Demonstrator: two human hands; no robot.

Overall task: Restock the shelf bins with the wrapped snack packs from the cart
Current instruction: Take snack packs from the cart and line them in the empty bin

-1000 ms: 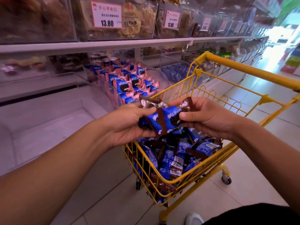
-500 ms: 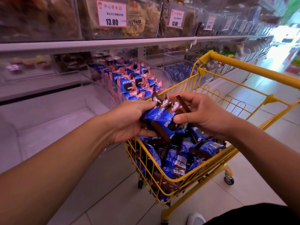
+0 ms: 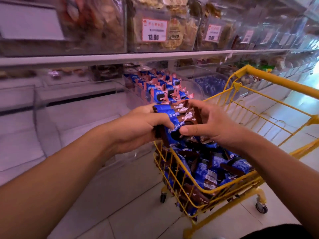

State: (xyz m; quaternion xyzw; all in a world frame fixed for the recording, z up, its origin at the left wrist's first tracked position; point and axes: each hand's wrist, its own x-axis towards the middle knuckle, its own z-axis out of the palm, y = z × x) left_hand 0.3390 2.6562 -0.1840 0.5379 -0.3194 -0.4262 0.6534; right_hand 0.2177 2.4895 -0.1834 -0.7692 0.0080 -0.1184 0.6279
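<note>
A bunch of blue-and-brown wrapped snack packs (image 3: 174, 121) is held above the near left corner of the yellow cart (image 3: 224, 185). My left hand (image 3: 138, 128) grips the bunch from the left, thumb across the front. My right hand (image 3: 212, 125) holds it from the right, thumb pressed on a blue pack. Several more such packs (image 3: 212, 169) fill the cart's basket. Behind the hands, a clear shelf bin (image 3: 164, 90) holds blue-and-pink packs. To its left stands a clear bin (image 3: 51, 121) with nothing visible inside.
An upper shelf (image 3: 155, 56) carries clear bins of snacks with price tags (image 3: 154, 30). More bins run along the shelf to the right, one with blue packs (image 3: 210, 83). The cart's handle (image 3: 279, 83) crosses the right side. White tiled floor (image 3: 138, 213) lies below.
Both hands have lifted the bunch of packs up and left, away from the cart towards the shelf bins. The view has tilted and shifted along with them.
</note>
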